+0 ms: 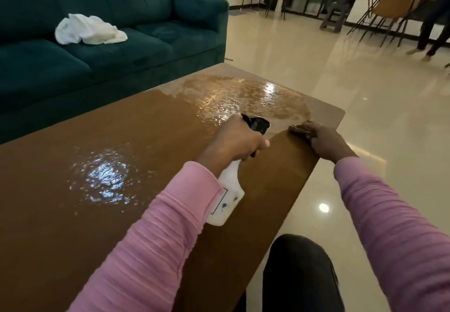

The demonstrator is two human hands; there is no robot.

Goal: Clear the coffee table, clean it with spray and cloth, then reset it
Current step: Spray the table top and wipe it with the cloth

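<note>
The brown coffee table [73, 214] fills the middle of the view, with wet shiny patches at its far end and at the left. My left hand [233, 141] grips a white spray bottle [226, 194] with a black nozzle, held low over the tabletop and pointing toward the far wet patch. My right hand [326, 141] presses a brown cloth [300, 127] flat on the table's right edge, beside the wet area. Most of the cloth is hidden under my fingers.
A dark green sofa [109, 43] stands behind the table with a crumpled white cloth [87, 30] on its seat. Glossy floor lies to the right. Chairs [389, 7] and a standing person's legs [431, 31] are at the far right. My knee [299, 272] is near the table's front corner.
</note>
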